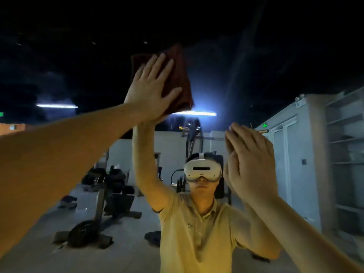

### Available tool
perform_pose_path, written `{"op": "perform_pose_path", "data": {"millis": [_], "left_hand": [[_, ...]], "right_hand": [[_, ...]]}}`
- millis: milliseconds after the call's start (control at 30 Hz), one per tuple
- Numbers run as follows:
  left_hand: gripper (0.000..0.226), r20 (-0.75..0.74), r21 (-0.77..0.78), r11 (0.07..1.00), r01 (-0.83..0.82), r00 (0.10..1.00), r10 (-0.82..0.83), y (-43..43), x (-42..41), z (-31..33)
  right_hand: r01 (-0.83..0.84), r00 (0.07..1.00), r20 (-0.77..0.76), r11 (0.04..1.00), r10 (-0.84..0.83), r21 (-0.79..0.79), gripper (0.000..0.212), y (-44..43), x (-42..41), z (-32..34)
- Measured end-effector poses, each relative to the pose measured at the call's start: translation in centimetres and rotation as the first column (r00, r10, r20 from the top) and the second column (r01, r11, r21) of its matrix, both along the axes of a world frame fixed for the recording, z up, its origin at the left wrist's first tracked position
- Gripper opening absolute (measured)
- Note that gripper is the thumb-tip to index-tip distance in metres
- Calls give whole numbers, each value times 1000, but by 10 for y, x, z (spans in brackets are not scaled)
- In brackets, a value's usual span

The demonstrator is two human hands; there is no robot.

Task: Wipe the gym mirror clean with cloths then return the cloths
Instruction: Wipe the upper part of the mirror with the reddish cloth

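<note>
While left hand (151, 89) is pressing flat, fingers straight and spread, dark red cloth (180, 75) is lying under its palm against mirror (266, 56), reaching past fingertips. Right hand (250, 164) is hovering lower, open, holding nothing, close to glass. Cloth is sitting up and leftward of right hand, long side roughly upright. Judging left hand nearer, so it is likely leading next stroke.

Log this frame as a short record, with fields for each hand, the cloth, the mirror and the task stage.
left hand: raised high, fingers straight and spread, presses the dark red folded cloth flat against the large gym wall mirror
right hand: raised lower, fingers straight, holds nothing; close to the glass, contact unclear
cloths visible: one
stage: wiping upper part of the mirror; cloth not yet returned
</note>
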State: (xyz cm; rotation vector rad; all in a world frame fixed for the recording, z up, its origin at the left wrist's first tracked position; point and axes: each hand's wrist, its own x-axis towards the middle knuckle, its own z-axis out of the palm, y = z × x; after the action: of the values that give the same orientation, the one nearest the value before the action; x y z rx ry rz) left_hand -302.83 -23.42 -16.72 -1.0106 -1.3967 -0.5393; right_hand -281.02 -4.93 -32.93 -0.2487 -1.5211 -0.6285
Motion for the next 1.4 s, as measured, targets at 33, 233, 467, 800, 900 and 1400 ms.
{"op": "perform_pose_path", "data": {"millis": [33,233,467,800,900,1400], "left_hand": [[81,103,95,995,22,994,-32,5,8,5],[76,-274,-197,980,32,958,-87,47,42,-111],[76,-287,-208,976,-60,958,-2,-1,-4,28],[73,-13,18,998,65,998,-65,100,141,69],[67,-193,-208,975,75,974,-116,111,158,43],[77,105,102,992,78,991,-89,103,147,56]], "right_hand": [[-13,1000,-6,1000,13,13,52,1,0,1],[-35,998,-58,997,39,65,42,-8,13,42],[180,981,-74,984,-180,-2,51,20,33,91],[-50,970,-243,992,21,-112,55,40,37,91],[66,952,-278,974,-127,-216,56,39,39,89],[225,966,-89,956,-245,-186,72,40,48,78]]}}
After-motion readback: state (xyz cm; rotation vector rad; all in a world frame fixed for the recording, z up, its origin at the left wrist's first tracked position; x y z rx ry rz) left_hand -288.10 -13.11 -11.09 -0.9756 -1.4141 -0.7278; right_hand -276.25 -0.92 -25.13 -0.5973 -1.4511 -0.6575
